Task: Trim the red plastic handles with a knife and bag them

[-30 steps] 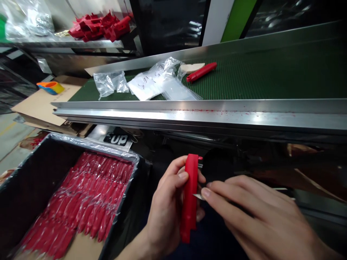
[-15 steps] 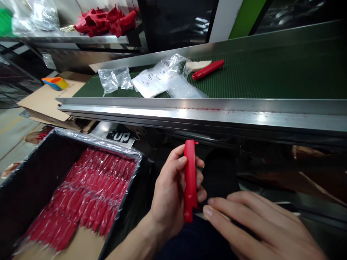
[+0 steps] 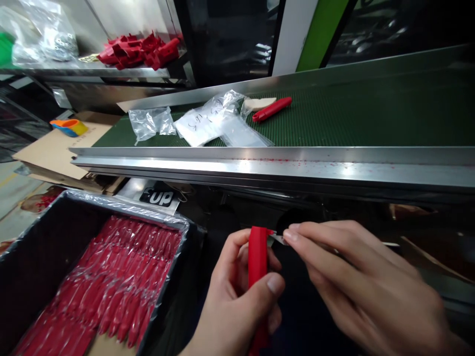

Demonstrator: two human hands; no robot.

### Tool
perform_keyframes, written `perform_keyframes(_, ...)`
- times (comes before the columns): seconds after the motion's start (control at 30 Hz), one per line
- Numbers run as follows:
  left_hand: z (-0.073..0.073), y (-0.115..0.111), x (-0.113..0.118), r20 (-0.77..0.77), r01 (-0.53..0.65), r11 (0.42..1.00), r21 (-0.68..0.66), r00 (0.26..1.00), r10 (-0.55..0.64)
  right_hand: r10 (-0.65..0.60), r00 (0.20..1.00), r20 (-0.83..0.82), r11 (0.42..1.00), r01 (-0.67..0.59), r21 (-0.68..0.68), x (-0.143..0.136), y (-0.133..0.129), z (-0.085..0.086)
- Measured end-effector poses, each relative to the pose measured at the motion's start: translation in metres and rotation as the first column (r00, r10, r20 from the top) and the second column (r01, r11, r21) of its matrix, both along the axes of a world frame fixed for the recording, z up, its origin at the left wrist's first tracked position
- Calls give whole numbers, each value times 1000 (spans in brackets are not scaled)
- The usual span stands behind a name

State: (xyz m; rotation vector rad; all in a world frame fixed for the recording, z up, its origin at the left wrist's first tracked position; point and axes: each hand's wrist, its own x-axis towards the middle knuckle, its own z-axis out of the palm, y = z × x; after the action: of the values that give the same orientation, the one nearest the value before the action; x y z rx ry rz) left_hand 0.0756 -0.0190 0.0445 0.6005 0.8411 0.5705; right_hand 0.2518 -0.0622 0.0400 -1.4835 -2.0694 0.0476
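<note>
Red part [image 3: 257, 254] is upright in your left hand [image 3: 243, 296], on the near side of the conveyor [image 3: 352, 109]. Left grip: fingers wrapped behind, thumb across the front, no slack visible. Right hand [image 3: 359, 277]: thumb and fingers pinched on a slim blade [image 3: 279, 239], tip at the small red tab [image 3: 270, 232] on the part's top end. Can't tell if it's touching.

To do this cut well, I'd brace the part hard, take short light strokes and slide your left fingertips lower; they curl round just under the edge. Angle the blade away from them and watch you don't gouge the body.

Containers: lined bin [image 3: 126, 205] sits below the conveyor's left end, with rows of clear-wrapped red pieces [image 3: 126, 272] and bare cardboard [image 3: 107, 346] at its near end. On the conveyor: crumpled clear bag [image 3: 148, 123], then a bag with handwriting [image 3: 202, 123], contents unclear. Just right of those, a loose red handle [image 3: 272, 109]. Beyond the conveyor's left end, a shelf carries a clear bag [image 3: 57, 37] of small metallic bits beside piled red parts [image 3: 139, 52].
</note>
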Motion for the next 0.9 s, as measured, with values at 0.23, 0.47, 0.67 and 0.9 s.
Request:
perform_keyframes(0.23, 0, -2, 0, -17, 8, 1000, 6, 1000, -8, -37, 999, 25, 999, 37, 8, 2, -4, -4)
perform_keyframes(0.47, -4, -1, -5, -10, 64, 998, -13, 998, -64, -18, 999, 36, 998, 16, 63, 3, -3, -8)
perform_keyframes(0.67, -5, -7, -12, 127, 110, 992, -67, 987, -101, -136, 988, -75, 985, 143, 94, 15, 2, -6)
perform_keyframes(0.9, -9, 2, -15, 327, 141, 977, -158, 941, -83, 12, 983, -182, 999, -5, 41, -4, -7, 2)
